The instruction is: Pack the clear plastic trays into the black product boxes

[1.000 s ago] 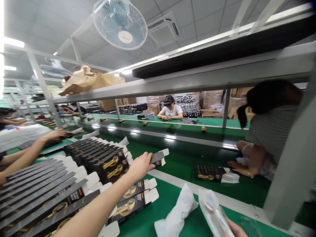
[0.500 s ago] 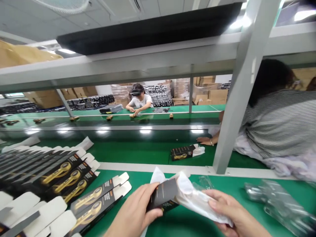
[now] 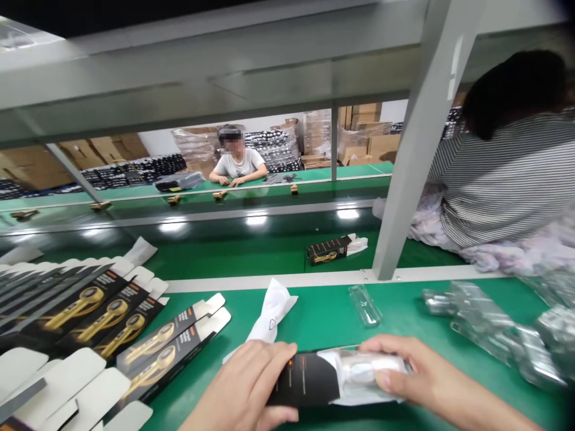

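My left hand [image 3: 251,386] is wrapped around a black printed carton [image 3: 309,378] lying on its side near the bench's front. From the carton's right end sticks out an item in white wrapping [image 3: 366,374], apparently in a transparent tray. My right hand [image 3: 408,371] grips that wrapped item by its outer end, thumb in front and fingers behind. Just beyond my left hand lies a white wrapped piece [image 3: 272,308] on the green bench. A small transparent plastic tray [image 3: 365,305] rests behind my right hand.
Open-flapped black cartons [image 3: 85,305] are stacked at left. Transparent trays [image 3: 485,323] pile up at right. Beyond a metal rail, a carton with white wrapping [image 3: 330,248] lies on the green belt near a grey post [image 3: 406,143]. One person sits opposite, another in stripes at right.
The carton has turned level, and my right hand has the white-wrapped item lined up with its open end. The other white wrapped piece now shows more fully. The camera view has tilted downward.
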Available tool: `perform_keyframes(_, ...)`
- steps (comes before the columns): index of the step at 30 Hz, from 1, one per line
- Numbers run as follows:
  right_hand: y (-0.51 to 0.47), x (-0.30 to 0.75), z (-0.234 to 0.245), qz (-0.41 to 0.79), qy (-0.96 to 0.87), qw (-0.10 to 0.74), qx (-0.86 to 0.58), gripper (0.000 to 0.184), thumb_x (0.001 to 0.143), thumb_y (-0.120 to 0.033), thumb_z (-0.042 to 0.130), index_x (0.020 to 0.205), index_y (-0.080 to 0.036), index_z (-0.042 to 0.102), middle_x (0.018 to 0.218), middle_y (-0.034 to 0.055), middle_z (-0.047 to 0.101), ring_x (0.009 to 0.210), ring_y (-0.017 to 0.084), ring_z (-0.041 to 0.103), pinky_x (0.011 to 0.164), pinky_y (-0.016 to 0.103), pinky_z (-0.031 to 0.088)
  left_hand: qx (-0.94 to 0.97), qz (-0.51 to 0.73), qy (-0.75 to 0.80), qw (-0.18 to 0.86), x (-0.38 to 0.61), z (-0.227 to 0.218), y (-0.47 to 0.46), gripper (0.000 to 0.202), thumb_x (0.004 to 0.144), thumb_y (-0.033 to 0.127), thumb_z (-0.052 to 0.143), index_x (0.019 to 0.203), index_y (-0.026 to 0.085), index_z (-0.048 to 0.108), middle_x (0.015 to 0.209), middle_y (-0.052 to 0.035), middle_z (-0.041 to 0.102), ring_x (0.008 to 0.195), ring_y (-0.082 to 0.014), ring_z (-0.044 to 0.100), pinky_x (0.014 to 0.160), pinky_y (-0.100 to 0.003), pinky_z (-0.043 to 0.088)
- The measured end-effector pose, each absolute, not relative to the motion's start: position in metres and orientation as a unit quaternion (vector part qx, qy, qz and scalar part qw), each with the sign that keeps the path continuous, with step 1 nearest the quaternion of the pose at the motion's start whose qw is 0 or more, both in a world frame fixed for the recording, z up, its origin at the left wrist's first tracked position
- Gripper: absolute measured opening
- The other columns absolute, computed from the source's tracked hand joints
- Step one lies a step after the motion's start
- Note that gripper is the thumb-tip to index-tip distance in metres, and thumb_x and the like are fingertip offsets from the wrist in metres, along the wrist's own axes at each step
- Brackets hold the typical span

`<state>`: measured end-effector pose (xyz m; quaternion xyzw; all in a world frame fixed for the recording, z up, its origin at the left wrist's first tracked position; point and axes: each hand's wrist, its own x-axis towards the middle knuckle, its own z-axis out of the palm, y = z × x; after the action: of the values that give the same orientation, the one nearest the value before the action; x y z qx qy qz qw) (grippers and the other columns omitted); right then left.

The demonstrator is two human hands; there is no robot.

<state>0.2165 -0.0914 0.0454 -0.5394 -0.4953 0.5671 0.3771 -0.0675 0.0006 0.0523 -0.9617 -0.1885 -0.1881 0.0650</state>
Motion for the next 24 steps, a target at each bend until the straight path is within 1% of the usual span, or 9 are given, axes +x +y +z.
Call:
perform_keyframes(2, -0.09, 0.221, 0.044, 0.582, -0.492, 0.352, -0.544, 0.039, 0.072, -0.049, 0.065, 0.102, -0.024, 0.065, 0.093, 0.001, 0.063, 0.077, 0.016, 0.052, 0.062, 0.02, 0.037, -0.957, -0.206, -0.19, 0.068, -0.067, 0.048, 0.0, 0.057, 0.082, 0.057, 0.048, 0.121, 0.016, 0.044, 0.1, -0.0075, 0.066, 0.087, -0.0186, 0.062, 0.081, -0.027, 0.05)
perform_keyframes(6, -0.09, 0.227, 0.036, 0.614, -0.464, 0.323, -0.551, 0.053, 0.067, -0.06, 0.064, 0.102, -0.021, 0.061, 0.071, -0.003, 0.051, 0.054, 0.007, 0.035, 0.045, 0.018, 0.023, -0.953, -0.229, -0.191, 0.059, -0.068, 0.027, 0.0, 0.06, 0.082, 0.059, 0.048, 0.122, 0.014, 0.044, 0.1, -0.0078, 0.067, 0.085, -0.0172, 0.064, 0.077, -0.024, 0.052)
perform_keyframes(10, -0.097, 0.233, 0.022, 0.654, -0.398, 0.331, -0.552, 0.055, 0.063, -0.063, 0.065, 0.097, -0.02, 0.06, 0.064, -0.0055, 0.041, 0.048, 0.005, 0.024, 0.042, 0.019, 0.012, -0.948, -0.225, -0.215, 0.064, -0.076, 0.012, 0.0, 0.059, 0.082, 0.059, 0.048, 0.123, 0.017, 0.044, 0.102, -0.0057, 0.067, 0.086, -0.0163, 0.065, 0.08, -0.022, 0.052)
perform_keyframes(14, -0.101, 0.241, 0.01, 0.6, -0.398, 0.336, -0.608, 0.06, 0.067, -0.067, 0.06, 0.106, -0.021, 0.058, 0.06, -0.0068, 0.038, 0.046, 0.005, 0.022, 0.041, 0.02, 0.012, -0.933, -0.244, -0.255, 0.074, -0.085, 0.015, 0.0, 0.062, 0.082, 0.062, 0.045, 0.125, 0.018, 0.044, 0.102, -0.0054, 0.067, 0.089, -0.0169, 0.064, 0.079, -0.02, 0.051)
perform_keyframes(16, -0.102, 0.243, 0.009, 0.577, -0.407, 0.318, -0.633, 0.062, 0.067, -0.067, 0.058, 0.109, -0.021, 0.057, 0.061, -0.0055, 0.044, 0.045, 0.006, 0.027, 0.04, 0.019, 0.017, -0.935, -0.247, -0.236, 0.095, -0.086, 0.019, 0.001, 0.064, 0.081, 0.063, 0.045, 0.126, 0.017, 0.044, 0.102, -0.0063, 0.067, 0.089, -0.0183, 0.064, 0.081, -0.024, 0.05)
perform_keyframes(18, -0.103, 0.246, 0.012, 0.521, -0.448, 0.31, -0.657, 0.056, 0.071, -0.065, 0.055, 0.108, -0.024, 0.059, 0.074, -0.0002, 0.058, 0.056, 0.011, 0.046, 0.047, 0.02, 0.033, -0.94, -0.232, -0.216, 0.124, -0.085, 0.023, 0.005, 0.063, 0.082, 0.06, 0.047, 0.126, 0.015, 0.045, 0.103, -0.0077, 0.067, 0.089, -0.0195, 0.064, 0.083, -0.027, 0.049)
perform_keyframes(20, -0.108, 0.25, 0.016, 0.423, -0.506, 0.314, -0.683, 0.048, 0.075, -0.062, 0.052, 0.107, -0.027, 0.062, 0.099, 0.0036, 0.064, 0.085, 0.021, 0.057, 0.07, 0.026, 0.045, -0.941, -0.207, -0.219, 0.152, -0.083, 0.026, 0.009, 0.059, 0.084, 0.054, 0.048, 0.125, 0.012, 0.045, 0.107, -0.0096, 0.066, 0.091, -0.0204, 0.063, 0.082, -0.028, 0.049)
perform_keyframes(22, -0.114, 0.252, 0.019, 0.331, -0.541, 0.316, -0.705, 0.045, 0.078, -0.06, 0.049, 0.108, -0.029, 0.062, 0.112, 0.0032, 0.063, 0.104, 0.026, 0.055, 0.087, 0.03, 0.043, -0.94, -0.187, -0.228, 0.172, -0.082, 0.028, 0.013, 0.054, 0.087, 0.05, 0.047, 0.124, 0.01, 0.046, 0.11, -0.0107, 0.064, 0.093, -0.0206, 0.062, 0.081, -0.029, 0.05)
perform_keyframes(24, -0.12, 0.251, 0.022, 0.27, -0.548, 0.317, -0.726, 0.043, 0.079, -0.059, 0.048, 0.108, -0.031, 0.062, 0.11, 0.002, 0.064, 0.103, 0.025, 0.057, 0.087, 0.031, 0.045, -0.939, -0.184, -0.222, 0.186, -0.079, 0.029, 0.015, 0.05, 0.089, 0.047, 0.044, 0.122, 0.011, 0.048, 0.109, -0.0103, 0.065, 0.091, -0.0199, 0.062, 0.079, -0.029, 0.05)
